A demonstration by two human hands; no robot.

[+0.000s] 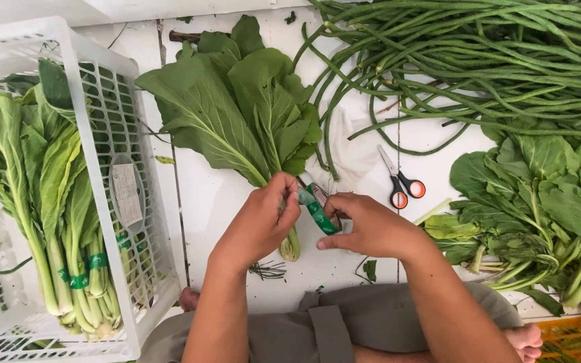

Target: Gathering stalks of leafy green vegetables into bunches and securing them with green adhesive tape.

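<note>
Item: leafy greens bunch, stems gripped in our left hand so our right hand, at three o'clock, can pinch green tape taut.

Head view as I see it: bright, even daylight with soft, faint shadows. The white floor nearly washes out toward the top left. Focus is sharp throughout; slight wide-angle bending shows at the crate edge.

Bunch stems behind hands; crate, long beans cropped.
</note>
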